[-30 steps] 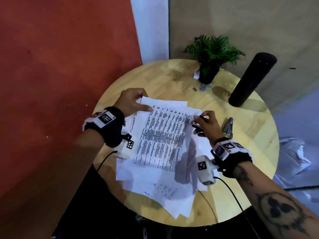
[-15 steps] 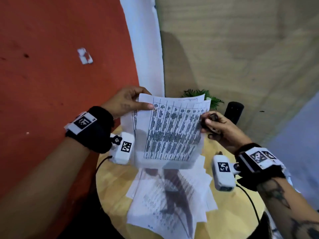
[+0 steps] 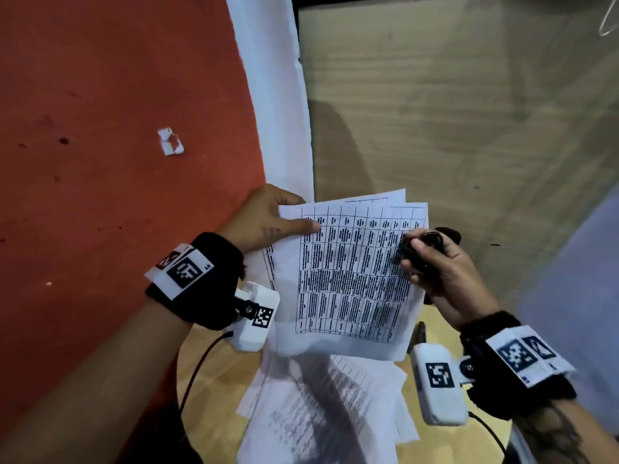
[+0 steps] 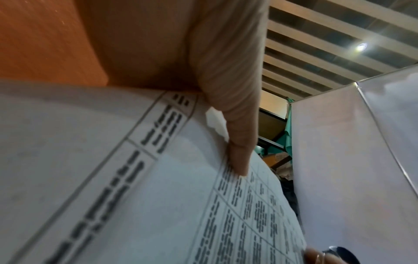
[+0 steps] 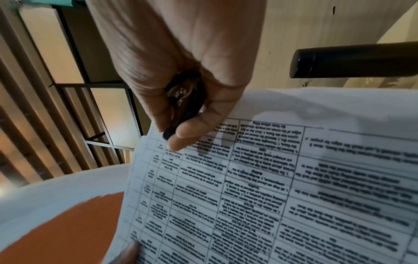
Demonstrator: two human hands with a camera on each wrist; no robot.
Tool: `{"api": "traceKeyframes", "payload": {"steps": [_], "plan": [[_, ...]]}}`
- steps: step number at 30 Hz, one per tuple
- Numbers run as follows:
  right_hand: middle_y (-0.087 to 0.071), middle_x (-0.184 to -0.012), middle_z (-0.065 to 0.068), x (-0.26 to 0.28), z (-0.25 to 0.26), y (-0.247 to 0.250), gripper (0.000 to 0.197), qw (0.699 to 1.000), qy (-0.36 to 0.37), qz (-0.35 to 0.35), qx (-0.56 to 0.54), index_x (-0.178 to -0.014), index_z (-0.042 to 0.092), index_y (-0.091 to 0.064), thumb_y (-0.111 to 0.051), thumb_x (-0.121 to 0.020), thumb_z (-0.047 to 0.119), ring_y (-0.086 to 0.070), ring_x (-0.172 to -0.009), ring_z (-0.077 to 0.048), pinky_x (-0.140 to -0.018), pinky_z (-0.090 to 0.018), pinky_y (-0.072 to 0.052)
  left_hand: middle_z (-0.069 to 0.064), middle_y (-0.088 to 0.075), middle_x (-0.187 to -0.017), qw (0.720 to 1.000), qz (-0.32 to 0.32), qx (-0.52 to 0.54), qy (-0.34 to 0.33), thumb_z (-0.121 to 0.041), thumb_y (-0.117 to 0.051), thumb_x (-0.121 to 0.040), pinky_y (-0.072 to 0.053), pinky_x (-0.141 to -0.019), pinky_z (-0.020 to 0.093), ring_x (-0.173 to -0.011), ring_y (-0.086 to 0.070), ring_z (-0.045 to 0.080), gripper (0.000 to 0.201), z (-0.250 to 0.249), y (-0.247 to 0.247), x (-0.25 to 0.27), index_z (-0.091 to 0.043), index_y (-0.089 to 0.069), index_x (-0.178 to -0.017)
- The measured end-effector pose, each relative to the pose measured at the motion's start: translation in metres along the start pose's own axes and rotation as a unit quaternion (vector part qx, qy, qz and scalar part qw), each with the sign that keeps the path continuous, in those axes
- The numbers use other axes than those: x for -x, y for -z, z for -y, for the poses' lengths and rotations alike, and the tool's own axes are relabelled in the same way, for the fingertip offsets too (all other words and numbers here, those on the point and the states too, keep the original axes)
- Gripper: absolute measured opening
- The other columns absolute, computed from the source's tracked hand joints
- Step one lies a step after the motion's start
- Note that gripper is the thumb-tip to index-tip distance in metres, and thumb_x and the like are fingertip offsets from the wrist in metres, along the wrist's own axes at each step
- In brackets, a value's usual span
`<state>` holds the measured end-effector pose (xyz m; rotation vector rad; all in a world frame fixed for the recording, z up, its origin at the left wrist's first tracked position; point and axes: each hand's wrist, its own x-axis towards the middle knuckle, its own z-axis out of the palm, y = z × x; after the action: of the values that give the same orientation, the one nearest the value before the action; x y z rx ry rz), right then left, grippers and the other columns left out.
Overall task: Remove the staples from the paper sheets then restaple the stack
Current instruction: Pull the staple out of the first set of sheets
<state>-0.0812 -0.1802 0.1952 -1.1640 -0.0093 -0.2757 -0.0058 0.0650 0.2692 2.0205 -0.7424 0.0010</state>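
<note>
Both hands hold a stack of printed table sheets (image 3: 351, 279) upright in the air above the table. My left hand (image 3: 268, 219) pinches its upper left corner, thumb on the front (image 4: 235, 142), fingers behind. My right hand (image 3: 435, 262) grips a small black staple remover (image 3: 423, 246) at the stack's upper right edge. In the right wrist view the staple remover (image 5: 185, 103) lies between thumb and fingers, and a fingertip touches the paper stack (image 5: 271, 196). I cannot make out any staple.
More loose printed sheets (image 3: 328, 413) lie spread on the round wooden table (image 3: 214, 390) below the held stack. A tall black cylinder (image 5: 353, 60) stands behind my right hand. A dark narrow object (image 3: 420, 333) lies on the table, partly hidden by the held sheets.
Both hands have lifted the stack off the table and raised it upright in front of the wall. My right hand has kept hold of the staple remover.
</note>
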Motion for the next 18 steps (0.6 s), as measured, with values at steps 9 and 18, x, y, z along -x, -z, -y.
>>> {"api": "traceKeyframes", "payload": {"steps": [9, 18], "plan": [[-0.059, -0.063, 0.003, 0.004, 0.020, 0.008, 0.017, 0.977, 0.054, -0.173, 0.117, -0.078, 0.022, -0.048, -0.050, -0.095, 0.018, -0.041, -0.039, -0.003, -0.039, -0.013, -0.033, 0.020, -0.072, -0.079, 0.997, -0.066, -0.027, 0.010, -0.022, -0.083, -0.067, -0.042, -0.062, 0.024, -0.064, -0.055, 0.012, 0.026, 0.003, 0.007, -0.001, -0.001, -0.074, -0.080], [-0.054, -0.076, -0.001, 0.014, 0.016, -0.041, 0.023, 0.978, -0.158, 0.039, 0.130, -0.088, 0.020, -0.048, -0.040, -0.095, 0.040, -0.043, -0.051, -0.007, -0.041, -0.014, -0.030, -0.008, -0.065, -0.060, 0.999, -0.005, -0.036, 0.035, -0.016, -0.078, -0.074, -0.039, -0.052, 0.015, -0.052, -0.052, -0.001, 0.009, 0.009, 0.012, 0.001, -0.015, -0.070, -0.069]]}}
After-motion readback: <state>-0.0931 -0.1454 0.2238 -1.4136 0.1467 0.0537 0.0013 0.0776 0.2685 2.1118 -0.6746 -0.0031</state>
